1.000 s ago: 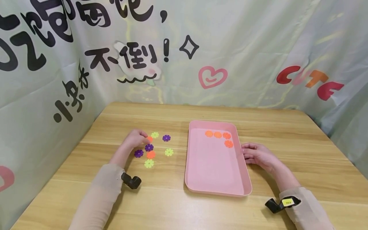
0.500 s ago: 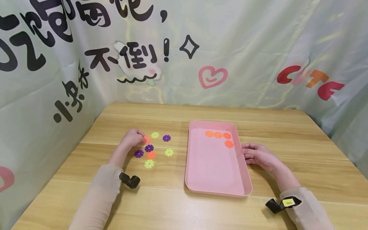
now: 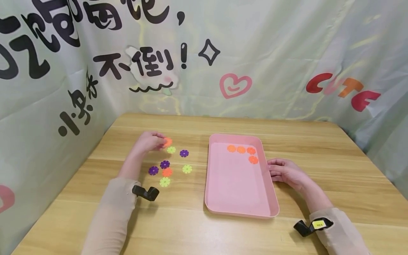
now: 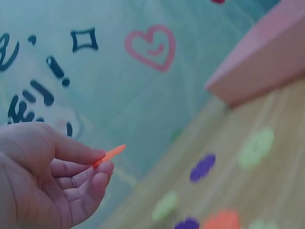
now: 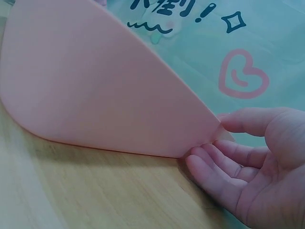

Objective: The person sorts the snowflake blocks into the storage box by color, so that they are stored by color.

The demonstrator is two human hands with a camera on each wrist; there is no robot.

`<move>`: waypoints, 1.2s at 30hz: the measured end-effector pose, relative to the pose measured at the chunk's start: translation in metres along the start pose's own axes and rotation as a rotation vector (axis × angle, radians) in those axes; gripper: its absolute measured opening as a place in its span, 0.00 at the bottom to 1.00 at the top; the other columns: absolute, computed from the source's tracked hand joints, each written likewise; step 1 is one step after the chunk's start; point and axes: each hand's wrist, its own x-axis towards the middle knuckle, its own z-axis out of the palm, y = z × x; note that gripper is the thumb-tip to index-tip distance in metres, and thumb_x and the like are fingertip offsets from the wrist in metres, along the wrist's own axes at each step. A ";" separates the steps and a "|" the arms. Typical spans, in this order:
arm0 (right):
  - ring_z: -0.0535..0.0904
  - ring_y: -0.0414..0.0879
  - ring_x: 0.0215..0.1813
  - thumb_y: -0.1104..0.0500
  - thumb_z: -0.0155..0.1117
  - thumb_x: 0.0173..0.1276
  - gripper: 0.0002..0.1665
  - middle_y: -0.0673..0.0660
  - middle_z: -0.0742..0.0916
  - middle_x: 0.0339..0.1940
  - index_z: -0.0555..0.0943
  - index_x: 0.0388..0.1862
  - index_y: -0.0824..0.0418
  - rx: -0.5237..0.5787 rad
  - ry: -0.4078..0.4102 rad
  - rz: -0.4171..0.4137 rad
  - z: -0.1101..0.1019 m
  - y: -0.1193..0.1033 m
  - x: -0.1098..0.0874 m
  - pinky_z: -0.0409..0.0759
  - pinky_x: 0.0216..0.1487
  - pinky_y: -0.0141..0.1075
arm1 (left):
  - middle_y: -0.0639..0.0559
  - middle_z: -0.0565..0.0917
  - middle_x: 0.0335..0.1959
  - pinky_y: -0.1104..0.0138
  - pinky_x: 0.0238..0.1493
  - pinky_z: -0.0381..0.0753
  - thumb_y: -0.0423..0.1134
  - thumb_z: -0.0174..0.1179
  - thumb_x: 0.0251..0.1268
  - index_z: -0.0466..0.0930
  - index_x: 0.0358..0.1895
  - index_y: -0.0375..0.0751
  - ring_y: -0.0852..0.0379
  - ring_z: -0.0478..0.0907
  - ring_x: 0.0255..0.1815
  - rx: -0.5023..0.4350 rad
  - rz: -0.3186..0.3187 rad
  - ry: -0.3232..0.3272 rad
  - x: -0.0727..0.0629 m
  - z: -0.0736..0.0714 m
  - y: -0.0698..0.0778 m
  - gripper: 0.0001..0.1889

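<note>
In the head view my left hand [image 3: 149,141] pinches an orange flower-shaped disc [image 3: 167,142] above the left part of the table. The left wrist view has the orange disc [image 4: 110,155] edge-on at the fingertips. Below and nearer lie yellow-green discs [image 3: 187,169], purple discs [image 3: 153,170] and an orange disc [image 3: 167,172]. My right hand [image 3: 287,171] touches the outer right wall of a pink tray [image 3: 242,191]. In the right wrist view its fingertips [image 5: 202,160] rest against the tray wall [image 5: 109,100].
Several orange discs [image 3: 241,150] lie inside the tray, in a row along its far end with one below at the right. A printed curtain [image 3: 271,53] stands behind and beside the wooden table [image 3: 178,226].
My left hand has lifted the orange disc from among the others and moved it away from me, past the far yellow-green disc. The right hand and the tray have stayed in place.
</note>
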 end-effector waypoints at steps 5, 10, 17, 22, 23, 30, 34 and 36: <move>0.81 0.42 0.37 0.63 0.54 0.69 0.07 0.52 0.83 0.35 0.72 0.43 0.66 0.016 0.002 0.000 -0.001 0.000 0.000 0.81 0.42 0.35 | 0.39 0.78 0.40 0.55 0.52 0.76 0.26 0.53 0.62 0.70 0.53 0.24 0.47 0.78 0.41 -0.079 0.022 -0.042 0.003 0.023 0.023 0.16; 0.81 0.42 0.37 0.63 0.53 0.69 0.05 0.52 0.84 0.34 0.74 0.41 0.65 0.031 -0.004 0.007 -0.002 0.000 0.001 0.81 0.42 0.35 | 0.41 0.80 0.35 0.58 0.46 0.80 0.25 0.56 0.59 0.71 0.52 0.24 0.54 0.80 0.31 -0.115 0.053 -0.098 0.008 0.051 0.040 0.17; 0.81 0.43 0.37 0.65 0.52 0.70 0.05 0.53 0.84 0.34 0.74 0.41 0.66 0.067 -0.025 0.010 0.000 0.000 0.000 0.81 0.42 0.36 | 0.44 0.80 0.29 0.68 0.31 0.82 0.22 0.58 0.55 0.73 0.48 0.24 0.54 0.80 0.28 -0.126 0.071 -0.184 0.013 0.095 0.057 0.16; 0.82 0.43 0.37 0.65 0.52 0.70 0.06 0.52 0.84 0.34 0.75 0.41 0.66 0.066 -0.021 0.019 0.000 -0.001 0.000 0.81 0.42 0.36 | 0.46 0.79 0.26 0.67 0.32 0.82 0.23 0.57 0.55 0.75 0.45 0.24 0.55 0.80 0.25 -0.091 0.095 -0.233 0.016 0.124 0.066 0.13; 0.82 0.43 0.37 0.65 0.52 0.70 0.06 0.52 0.84 0.34 0.75 0.41 0.66 0.068 -0.021 0.020 0.000 -0.001 0.000 0.81 0.42 0.36 | 0.46 0.79 0.25 0.67 0.31 0.82 0.22 0.57 0.55 0.75 0.45 0.24 0.55 0.79 0.23 -0.081 0.099 -0.240 0.016 0.130 0.068 0.12; 0.82 0.43 0.37 0.65 0.52 0.70 0.05 0.52 0.84 0.34 0.75 0.40 0.63 0.070 -0.030 0.020 -0.001 0.000 0.001 0.81 0.42 0.35 | 0.41 0.80 0.26 0.68 0.30 0.82 0.21 0.56 0.55 0.77 0.45 0.24 0.58 0.77 0.20 -0.081 0.080 -0.285 0.020 0.164 0.078 0.13; 0.82 0.43 0.37 0.63 0.53 0.70 0.05 0.52 0.84 0.34 0.75 0.40 0.64 0.057 -0.019 0.028 0.000 -0.002 0.000 0.81 0.42 0.35 | 0.44 0.80 0.24 0.65 0.32 0.83 0.22 0.57 0.55 0.79 0.43 0.26 0.58 0.77 0.20 -0.080 0.066 -0.282 0.023 0.178 0.081 0.11; 0.82 0.43 0.37 0.63 0.53 0.69 0.06 0.52 0.84 0.35 0.75 0.41 0.65 0.049 -0.015 0.029 0.000 -0.002 0.000 0.81 0.42 0.35 | 0.44 0.80 0.23 0.63 0.35 0.83 0.22 0.58 0.55 0.79 0.41 0.27 0.58 0.77 0.20 -0.072 0.054 -0.277 0.026 0.184 0.082 0.10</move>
